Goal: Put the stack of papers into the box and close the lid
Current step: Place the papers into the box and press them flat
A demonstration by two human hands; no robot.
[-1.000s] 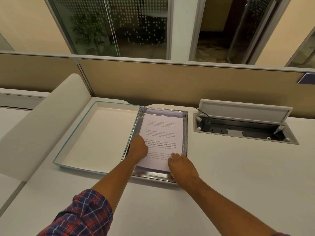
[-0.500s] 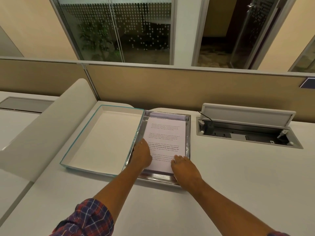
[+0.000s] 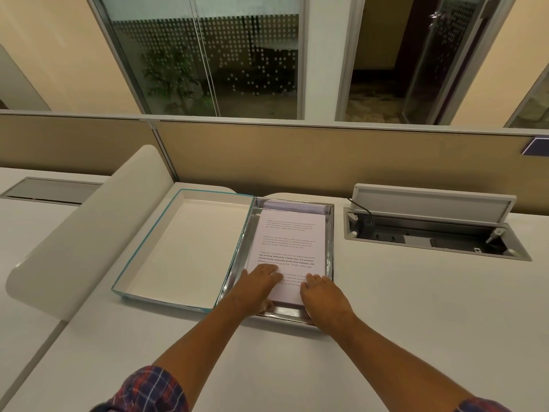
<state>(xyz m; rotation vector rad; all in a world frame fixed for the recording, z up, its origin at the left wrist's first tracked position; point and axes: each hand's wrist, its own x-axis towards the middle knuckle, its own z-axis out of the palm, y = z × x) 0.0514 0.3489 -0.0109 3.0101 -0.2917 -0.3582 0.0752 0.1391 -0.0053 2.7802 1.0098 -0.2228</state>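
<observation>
A stack of printed white papers (image 3: 289, 242) lies inside the silvery box (image 3: 330, 233) on the white desk. The box's lid (image 3: 178, 251), white inside with a teal rim, lies flat and open on the left, joined to the box along its long side. My left hand (image 3: 257, 288) rests flat, fingers spread, on the near left part of the top sheet. My right hand (image 3: 322, 297) lies flat on the near right corner of the stack. Neither hand grips anything.
An open cable hatch (image 3: 433, 230) with sockets is sunk into the desk to the right of the box. A curved white divider (image 3: 77, 233) rises left of the lid. A tan partition wall (image 3: 297, 156) runs behind.
My left hand has opened from a loose curl to lie flat on the sheet. The right hand has slid further onto the paper. The view has tilted slightly.
</observation>
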